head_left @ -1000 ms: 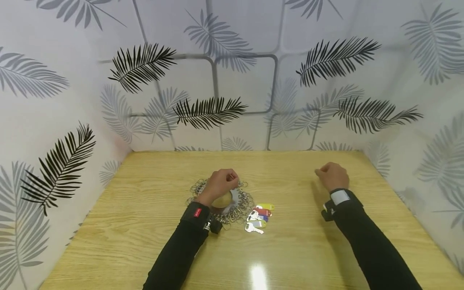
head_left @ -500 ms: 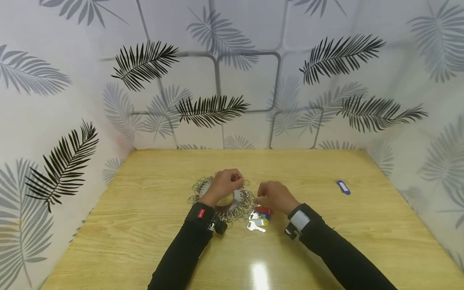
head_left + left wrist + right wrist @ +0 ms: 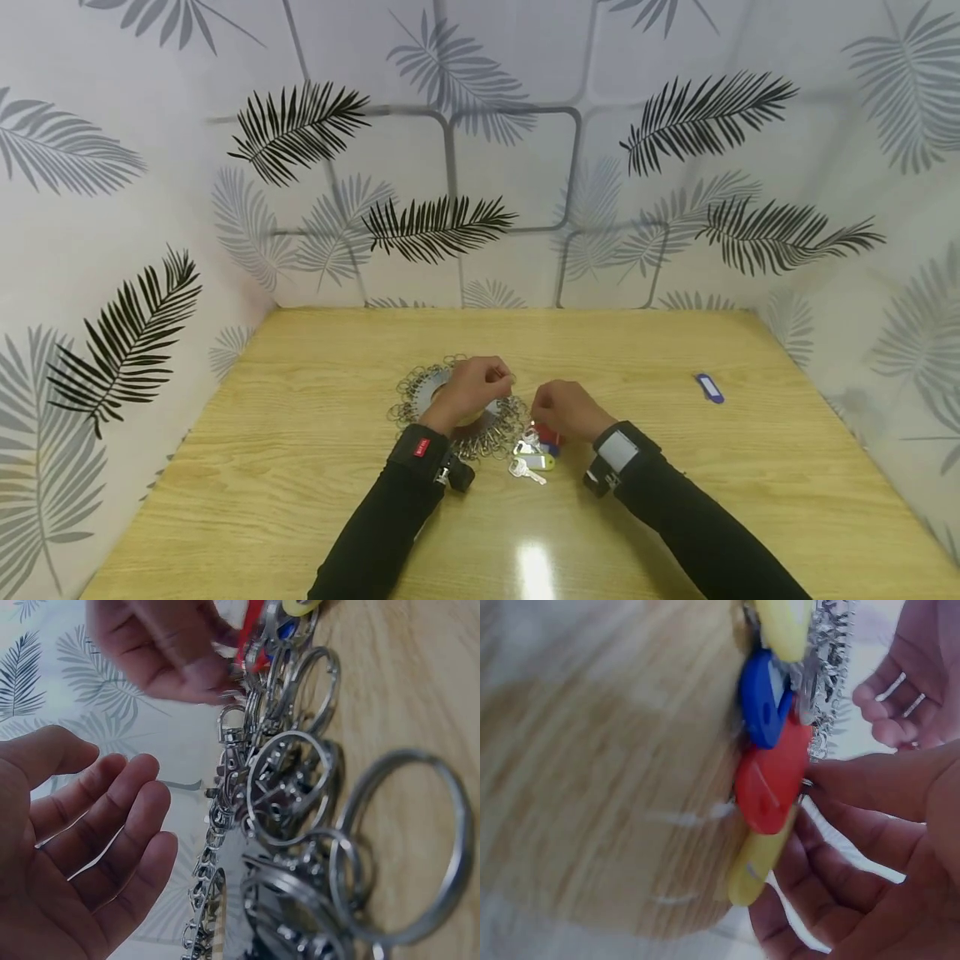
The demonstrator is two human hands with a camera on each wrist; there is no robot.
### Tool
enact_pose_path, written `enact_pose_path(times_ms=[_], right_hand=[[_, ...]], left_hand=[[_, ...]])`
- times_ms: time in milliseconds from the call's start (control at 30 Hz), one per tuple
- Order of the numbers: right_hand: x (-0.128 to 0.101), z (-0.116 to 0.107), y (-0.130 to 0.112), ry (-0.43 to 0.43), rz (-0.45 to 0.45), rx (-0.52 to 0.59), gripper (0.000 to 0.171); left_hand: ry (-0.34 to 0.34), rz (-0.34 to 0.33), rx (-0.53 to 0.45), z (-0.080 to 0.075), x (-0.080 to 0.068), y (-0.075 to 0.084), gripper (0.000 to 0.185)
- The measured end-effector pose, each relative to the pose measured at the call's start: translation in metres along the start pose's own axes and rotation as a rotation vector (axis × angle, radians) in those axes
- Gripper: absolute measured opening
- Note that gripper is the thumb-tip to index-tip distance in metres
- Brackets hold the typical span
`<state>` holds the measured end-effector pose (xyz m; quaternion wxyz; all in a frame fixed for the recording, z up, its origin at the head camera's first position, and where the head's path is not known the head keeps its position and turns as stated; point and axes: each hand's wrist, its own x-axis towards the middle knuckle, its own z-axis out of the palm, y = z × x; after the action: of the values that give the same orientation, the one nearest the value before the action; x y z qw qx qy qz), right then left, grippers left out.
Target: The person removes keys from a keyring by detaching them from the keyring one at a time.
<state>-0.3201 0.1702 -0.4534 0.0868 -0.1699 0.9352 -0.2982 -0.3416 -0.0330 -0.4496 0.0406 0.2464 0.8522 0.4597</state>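
A pile of metal key rings (image 3: 420,398) lies at the table's middle, seen close up as key rings (image 3: 300,825) in the left wrist view. My left hand (image 3: 491,383) hovers over the pile; this left hand (image 3: 127,825) shows a relaxed palm that holds nothing. Just right of the pile lie keys with coloured tags (image 3: 534,462). My right hand (image 3: 546,414) pinches the red key tag (image 3: 769,784) at its ring end. A blue tag (image 3: 761,697) and yellow tags (image 3: 754,862) lie against the red one.
A lone blue key tag (image 3: 708,387) lies on the wooden table (image 3: 300,500) towards the right. Leaf-patterned walls (image 3: 112,250) close in the back and both sides. Bare wood spreads in front of my arms.
My right hand came from the table's far right, where the blue tag stayed, over to the tag bunch and took hold of the red tag. The left hand shifted slightly right.
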Motion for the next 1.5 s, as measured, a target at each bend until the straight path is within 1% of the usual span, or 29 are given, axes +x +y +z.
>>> enact_pose_path(times_ms=[133,200,267,367,467,667,733,800,900,1000,1100,1200,1267,1333,1400,1500], right_hand=[[0.005,-0.004,0.000,0.036,0.010,0.063,0.010],[0.008,-0.005,-0.002,0.049,-0.018,0.090,0.010],[0.010,-0.006,-0.004,0.059,-0.049,0.128,0.010],[0.013,-0.004,-0.005,0.069,-0.085,0.180,0.011],[0.016,-0.003,-0.007,0.075,-0.104,0.219,0.011],[0.017,-0.003,-0.010,0.088,-0.153,0.243,0.011],[0.017,-0.003,-0.011,0.096,-0.163,0.243,0.010],[0.017,-0.003,-0.010,0.107,-0.172,0.241,0.010],[0.016,-0.003,-0.011,0.123,-0.182,0.242,0.009],[0.015,-0.003,-0.012,0.132,-0.180,0.257,0.010],[0.017,-0.002,-0.012,0.137,-0.182,0.273,0.009],[0.019,0.000,-0.012,0.133,-0.176,0.279,0.008],[0.019,0.000,-0.012,0.131,-0.168,0.275,0.008],[0.020,0.000,-0.012,0.132,-0.168,0.265,0.008],[0.020,0.000,-0.012,0.140,-0.165,0.264,0.008],[0.021,0.001,-0.012,0.144,-0.149,0.292,0.009]], left_hand=[[-0.016,-0.014,0.023,0.000,0.001,0.001,0.018],[-0.034,-0.017,0.039,0.000,0.001,0.002,0.015],[-0.070,-0.018,0.056,0.000,0.001,0.003,0.015],[-0.132,-0.005,0.089,0.001,0.002,0.002,0.022],[-0.152,0.007,0.121,0.003,0.003,0.000,0.024],[-0.120,-0.005,0.117,0.004,0.004,-0.003,0.017],[-0.110,-0.012,0.129,0.004,0.004,-0.004,0.012],[-0.104,-0.015,0.145,0.004,0.003,-0.005,0.012],[-0.092,0.000,0.181,0.005,0.003,-0.007,0.014],[-0.074,0.041,0.226,0.007,0.004,-0.008,0.018],[-0.042,0.071,0.270,0.007,0.004,-0.009,0.021],[-0.017,0.058,0.295,0.006,0.003,-0.008,0.014],[-0.016,0.041,0.304,0.006,0.002,-0.008,0.011],[-0.028,0.039,0.306,0.005,0.002,-0.008,0.011],[-0.047,0.057,0.298,0.005,0.002,-0.009,0.013],[-0.053,0.092,0.286,0.004,0.003,-0.010,0.019]])
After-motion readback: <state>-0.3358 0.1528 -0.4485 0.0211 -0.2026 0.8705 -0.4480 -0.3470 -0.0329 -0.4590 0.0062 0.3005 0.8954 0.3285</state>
